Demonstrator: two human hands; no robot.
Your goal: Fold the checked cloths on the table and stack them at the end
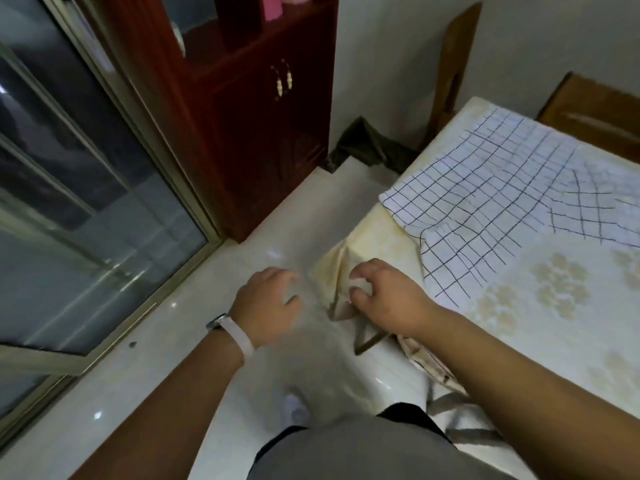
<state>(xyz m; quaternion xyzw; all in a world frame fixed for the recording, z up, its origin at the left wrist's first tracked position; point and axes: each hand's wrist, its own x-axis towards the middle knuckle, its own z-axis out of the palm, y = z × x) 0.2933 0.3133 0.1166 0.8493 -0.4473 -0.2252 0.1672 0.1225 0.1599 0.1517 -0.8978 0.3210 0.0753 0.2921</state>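
Two checked cloths (485, 188), maybe more, overlap too much to count surely; they lie unfolded on the table's (540, 341) far half, one edge hanging over the side. One right hand (384, 292): grip pinching the yellow tablecloth (367, 247) at the near corner. One left hand (270, 299): grip loosely curled, holding nothing, above the floor (214, 341). Two wooden chairs (453, 64) behind, one red cabinet (242, 116).

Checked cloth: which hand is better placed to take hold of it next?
Probably right. The right hand pinches the tablecloth at its corner, close to the checked cloth; the left hand hangs over the floor, farther off.
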